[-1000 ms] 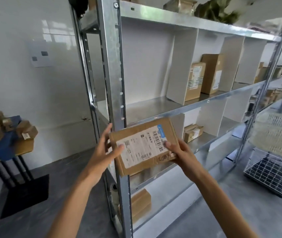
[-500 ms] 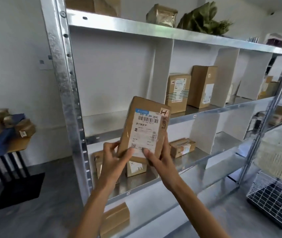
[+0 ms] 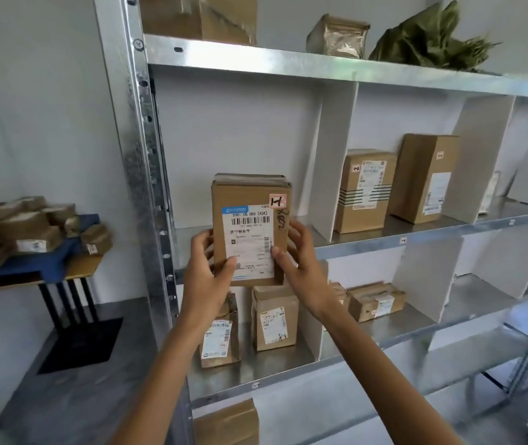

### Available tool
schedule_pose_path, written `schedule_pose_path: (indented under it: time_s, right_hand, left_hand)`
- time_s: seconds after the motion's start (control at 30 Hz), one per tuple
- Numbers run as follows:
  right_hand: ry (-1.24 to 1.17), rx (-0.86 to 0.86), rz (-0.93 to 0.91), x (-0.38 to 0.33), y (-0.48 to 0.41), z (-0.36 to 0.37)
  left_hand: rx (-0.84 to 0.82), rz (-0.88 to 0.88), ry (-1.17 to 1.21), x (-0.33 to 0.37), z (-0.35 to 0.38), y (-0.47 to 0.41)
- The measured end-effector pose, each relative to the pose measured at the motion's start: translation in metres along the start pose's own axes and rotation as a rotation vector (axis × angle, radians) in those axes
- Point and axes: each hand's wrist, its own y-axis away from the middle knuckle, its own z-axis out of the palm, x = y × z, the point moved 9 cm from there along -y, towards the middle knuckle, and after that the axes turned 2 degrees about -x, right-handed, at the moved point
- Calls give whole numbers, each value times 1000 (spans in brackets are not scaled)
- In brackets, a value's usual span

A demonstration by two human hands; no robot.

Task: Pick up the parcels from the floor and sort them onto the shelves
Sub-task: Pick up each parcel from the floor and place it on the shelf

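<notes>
A brown cardboard parcel point(image 3: 249, 220) with a white shipping label and a red-edged "H" sticker stands upright in front of the leftmost compartment of the middle shelf point(image 3: 368, 244). My left hand point(image 3: 206, 268) grips its lower left edge, thumb on the label. My right hand point(image 3: 298, 255) grips its lower right edge. The parcel's bottom edge hangs at about the height of the shelf's front lip; whether it touches the shelf I cannot tell.
Two upright boxes point(image 3: 365, 191) stand in the neighbouring compartment past a white divider point(image 3: 336, 162). Two labelled boxes point(image 3: 273, 319) stand on the shelf below. A steel upright point(image 3: 147, 187) rises at left. A small table point(image 3: 31, 268) with several parcels stands by the wall.
Both hands have raised the parcel, turned it from tilted to fully upright and carried it toward the middle shelf's left compartment. The view has shifted closer to the rack.
</notes>
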Motion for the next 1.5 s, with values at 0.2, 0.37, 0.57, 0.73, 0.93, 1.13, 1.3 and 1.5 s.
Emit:
schedule_pose_path:
  time_s: [0.2, 0.37, 0.57, 0.73, 0.93, 1.13, 1.3, 1.5]
  right_hand:
    - [5, -42, -4, 31, -59, 27]
    - [104, -18, 40, 64, -95, 44]
    - [142, 16, 43, 82, -137, 61]
    - [199, 19, 109, 99, -163, 67]
    - [303, 67, 185, 96, -149, 56]
    - [249, 59, -34, 80, -50, 59]
    - [300, -277, -54, 123, 74, 115]
    - [368, -702, 217, 201, 200, 187]
  left_hand:
    - [99, 13, -24, -29, -15, -41]
    - [165, -49, -145, -68, -13, -66]
    - [266, -94, -195, -96, -20, -99]
    - [325, -123, -187, -110, -26, -122]
    - [311, -189, -258, -99, -25, -102]
    - [156, -11, -365, -70, -24, 16]
    - [187, -261, -408, -114, -85, 145]
    - [340, -723, -436, -169, -190, 293]
